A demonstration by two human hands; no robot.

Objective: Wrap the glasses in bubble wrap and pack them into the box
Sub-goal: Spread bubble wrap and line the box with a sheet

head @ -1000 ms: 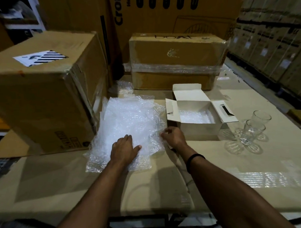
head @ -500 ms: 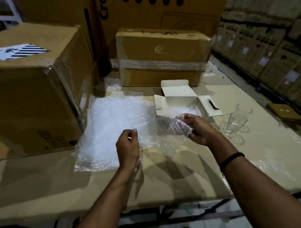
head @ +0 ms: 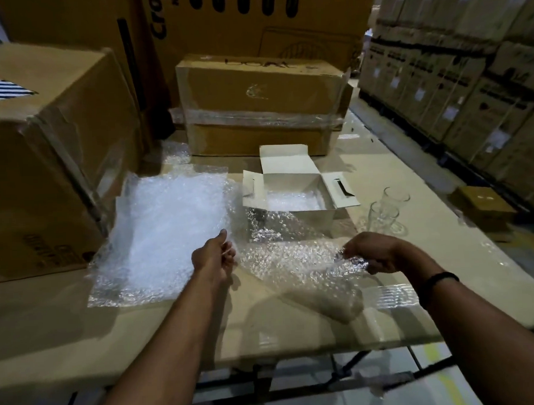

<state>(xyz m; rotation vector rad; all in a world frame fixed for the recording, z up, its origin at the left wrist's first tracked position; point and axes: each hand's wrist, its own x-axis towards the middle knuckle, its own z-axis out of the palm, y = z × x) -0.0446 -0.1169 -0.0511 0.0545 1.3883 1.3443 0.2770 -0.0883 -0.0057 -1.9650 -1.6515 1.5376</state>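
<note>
A single sheet of bubble wrap (head: pixel 289 259) is stretched in the air between my hands, just above the table in front of the white box. My left hand (head: pixel 214 255) pinches its left edge and my right hand (head: pixel 372 253) grips its right edge. A stack of more bubble wrap (head: pixel 167 236) lies flat on the table to the left. The small white box (head: pixel 291 228) stands open behind the sheet, with bubble wrap lining its bottom. Two clear glasses (head: pixel 387 210) stand upright to the right of the box.
A big cardboard box (head: pixel 46 155) stands at the left, touching the bubble wrap stack. A taped cardboard box (head: pixel 262 102) sits behind the white one. A small brown box (head: pixel 484 207) lies at the table's right edge. Stacked cartons fill the right background.
Both hands lifted one sheet off the stack. My right hand carried its edge far to the right, so the sheet now spreads out in front of the white box.
</note>
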